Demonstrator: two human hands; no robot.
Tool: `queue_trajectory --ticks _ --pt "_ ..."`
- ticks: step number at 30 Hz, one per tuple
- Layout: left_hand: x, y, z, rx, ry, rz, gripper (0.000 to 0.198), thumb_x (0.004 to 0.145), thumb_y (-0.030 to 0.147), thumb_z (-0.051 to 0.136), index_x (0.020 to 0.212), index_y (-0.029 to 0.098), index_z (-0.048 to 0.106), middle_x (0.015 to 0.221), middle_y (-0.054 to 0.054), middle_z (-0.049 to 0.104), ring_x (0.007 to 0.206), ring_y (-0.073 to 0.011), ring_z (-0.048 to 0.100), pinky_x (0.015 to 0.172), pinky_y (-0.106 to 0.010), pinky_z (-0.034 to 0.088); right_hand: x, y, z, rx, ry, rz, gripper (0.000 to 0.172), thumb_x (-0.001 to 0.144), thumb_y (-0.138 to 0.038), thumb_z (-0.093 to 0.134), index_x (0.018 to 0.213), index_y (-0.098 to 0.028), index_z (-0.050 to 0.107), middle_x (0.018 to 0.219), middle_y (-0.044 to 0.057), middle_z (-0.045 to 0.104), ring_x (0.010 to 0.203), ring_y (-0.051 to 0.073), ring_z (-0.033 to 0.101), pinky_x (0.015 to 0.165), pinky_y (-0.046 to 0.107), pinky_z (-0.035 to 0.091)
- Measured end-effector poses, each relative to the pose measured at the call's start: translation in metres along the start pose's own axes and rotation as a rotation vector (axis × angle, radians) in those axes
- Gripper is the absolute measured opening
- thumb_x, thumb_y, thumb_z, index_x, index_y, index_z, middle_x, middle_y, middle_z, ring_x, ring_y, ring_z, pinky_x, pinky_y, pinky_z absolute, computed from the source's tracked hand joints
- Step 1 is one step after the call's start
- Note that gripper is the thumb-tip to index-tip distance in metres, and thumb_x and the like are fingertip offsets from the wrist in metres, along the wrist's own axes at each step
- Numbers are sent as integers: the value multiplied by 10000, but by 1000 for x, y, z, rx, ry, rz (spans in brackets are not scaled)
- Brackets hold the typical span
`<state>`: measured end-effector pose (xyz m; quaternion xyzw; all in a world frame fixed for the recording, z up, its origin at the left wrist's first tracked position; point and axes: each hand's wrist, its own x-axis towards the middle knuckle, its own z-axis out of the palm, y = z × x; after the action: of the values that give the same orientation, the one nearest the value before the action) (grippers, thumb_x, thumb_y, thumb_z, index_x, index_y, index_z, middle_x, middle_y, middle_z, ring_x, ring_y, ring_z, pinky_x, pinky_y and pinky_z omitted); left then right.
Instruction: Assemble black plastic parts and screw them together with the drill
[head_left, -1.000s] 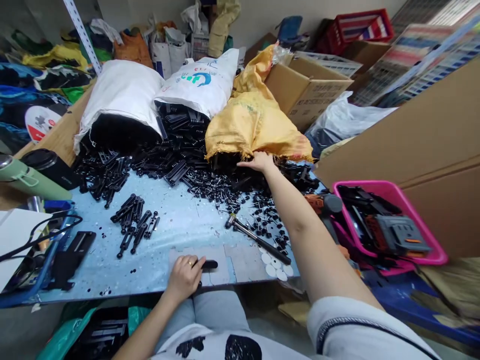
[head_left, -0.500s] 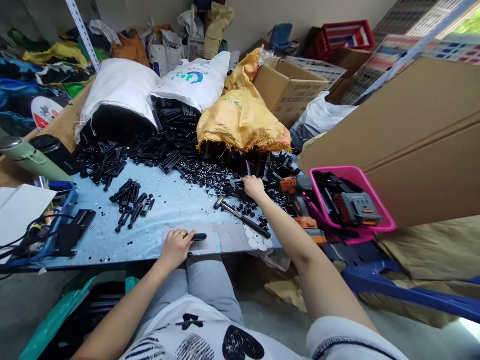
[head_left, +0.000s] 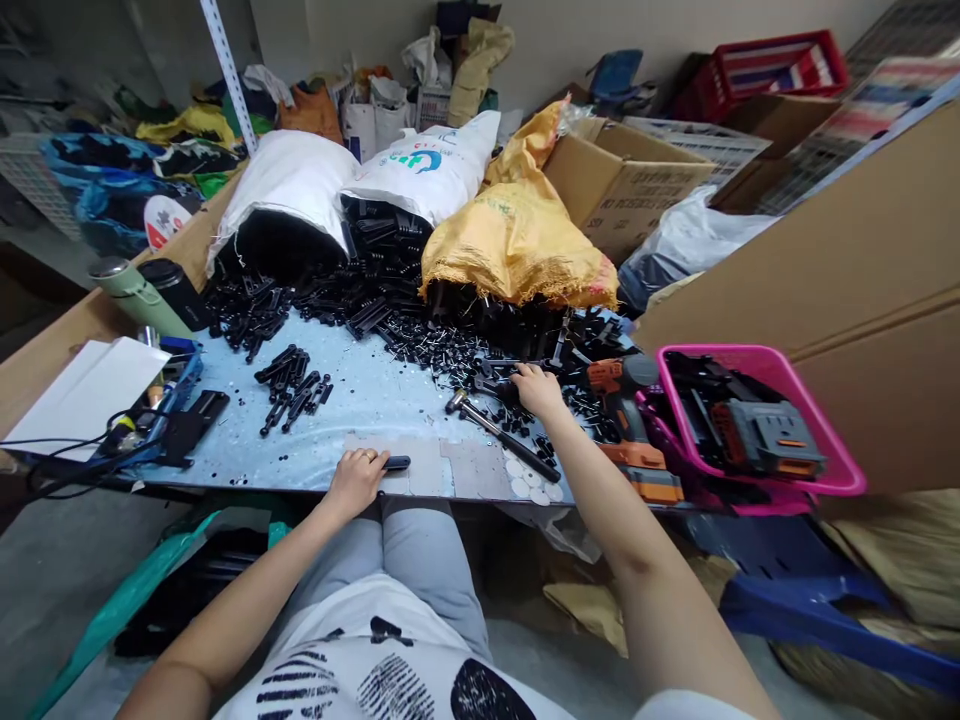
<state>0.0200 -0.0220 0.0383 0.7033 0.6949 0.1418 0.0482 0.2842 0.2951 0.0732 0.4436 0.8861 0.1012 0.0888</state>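
Observation:
My left hand [head_left: 358, 482] rests at the table's front edge, its fingers closed around a short black plastic arm [head_left: 397, 463] whose rounded end sticks out to the right. Further back, my right hand [head_left: 537, 390] reaches into a heap of small black parts [head_left: 487, 345] below the mouth of the yellow sack [head_left: 517, 245]. Its fingers are drawn together among dark pieces, and I cannot make out what lies in them. A hammer [head_left: 504, 436] with a black handle lies between the two hands. To the left is a small group of jointed black arms [head_left: 292, 385].
Two white sacks [head_left: 292, 180] spill black parts at the back. On the right are an orange-and-black cordless drill [head_left: 626, 425] and a pink basket [head_left: 825, 450] holding a battery tool. A green flask [head_left: 142, 300] and a blue tray [head_left: 187, 375] stand left.
The view has swung a little to the left, so everything appears further right. My right hand has shifted slightly within the heap. My left hand still keeps the black arm at the edge.

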Motion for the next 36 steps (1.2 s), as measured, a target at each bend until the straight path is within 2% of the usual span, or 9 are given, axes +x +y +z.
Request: queue_trajectory --ticks 9,13,18,22,25,29,31,33,36 --pt "8 10 -5 -40 -111 -6 358 878 271 505 1217 157 515 1018 -107 612 977 -250 555 835 -390 438 4 10 -3 173 18 315 364 858 -175 391 1141 -184 621 1223 172 528 984 301 550 763 395 453" --pt "10 8 -7 -166 10 1 348 892 305 491 1211 168 522 1054 -106 616 1005 -239 565 855 -383 461 -1 -1 -19 242 150 329 402 860 -156 372 1180 -153 615 1226 172 542 1044 293 547 855 389 455" --pt "25 6 -22 -284 325 -31 364 918 304 426 1246 164 501 1176 -138 571 1123 -232 527 953 -389 439 -50 -62 -53 714 628 43 307 893 -303 424 1053 -213 670 1197 107 597 1106 253 553 947 413 460" --pt "47 14 -32 -262 390 15 522 868 370 519 1337 173 403 1358 -167 442 1294 -295 377 1040 -469 346 -97 -126 -75 1324 719 -73 167 817 -342 604 907 -216 666 998 73 664 772 197 655 679 351 558" --pt "57 27 -28 -447 327 44 356 889 326 483 1217 188 499 1163 -119 599 1122 -247 539 939 -400 439 -110 -165 -80 1674 723 0 304 815 -375 622 1086 -242 587 958 45 651 609 129 622 595 298 548" --pt "57 46 -25 -536 230 -42 237 902 288 456 1089 171 542 984 -77 654 902 -196 613 785 -312 488 -115 -187 -72 1452 840 94 771 786 -486 627 1415 -259 243 1326 142 460 1076 240 570 867 435 498" --pt "56 51 -31 -344 179 -38 228 890 268 471 1079 163 547 957 -85 646 894 -216 601 773 -332 475 -121 -184 -68 1134 880 108 758 778 -508 627 1401 -236 289 1381 155 403 1232 292 445 1005 518 363" --pt "54 52 -39 -96 124 57 212 886 230 460 1055 153 562 906 -99 632 893 -244 583 766 -365 453 -128 -175 -69 876 745 19 616 791 -517 610 1309 -231 437 1338 140 466 1247 307 425 1065 538 250" --pt "51 50 -45 103 29 261 243 905 179 385 1064 133 562 842 -106 616 866 -243 573 760 -377 429 -135 -160 -70 782 207 -142 454 878 -559 450 1116 -199 592 1081 122 641 1026 266 588 969 454 375"
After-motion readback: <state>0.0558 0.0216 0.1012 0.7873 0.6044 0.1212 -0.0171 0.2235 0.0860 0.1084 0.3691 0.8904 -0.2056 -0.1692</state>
